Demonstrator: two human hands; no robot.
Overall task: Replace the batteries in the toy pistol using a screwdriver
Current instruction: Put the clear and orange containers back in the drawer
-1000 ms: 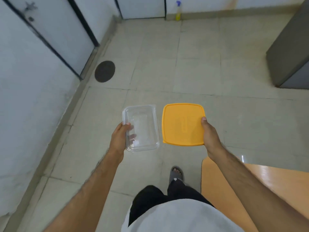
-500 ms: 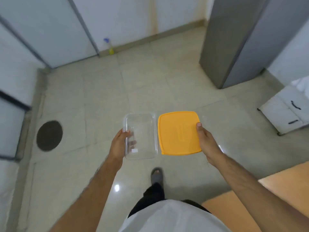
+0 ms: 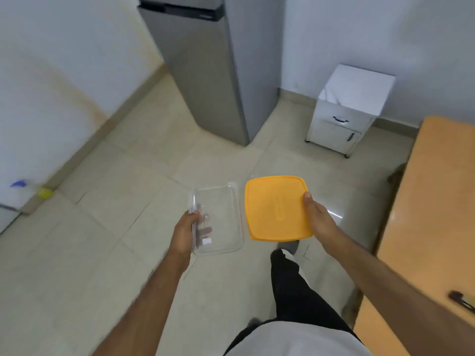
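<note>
Tiled floor [image 3: 144, 176] below; clear container [image 3: 218, 217] is gripped by left hand [image 3: 183, 233] at 9 o'clock, orange lid [image 3: 275, 209] pinched by right hand [image 3: 318, 219] at 3 o'clock.

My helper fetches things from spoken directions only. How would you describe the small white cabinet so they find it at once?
Start at the tall grey refrigerator against the far wall. To its right, before the orange wooden table, stands the small white metal cabinet. It alone is low, white and has two dark handles on its front.
</note>
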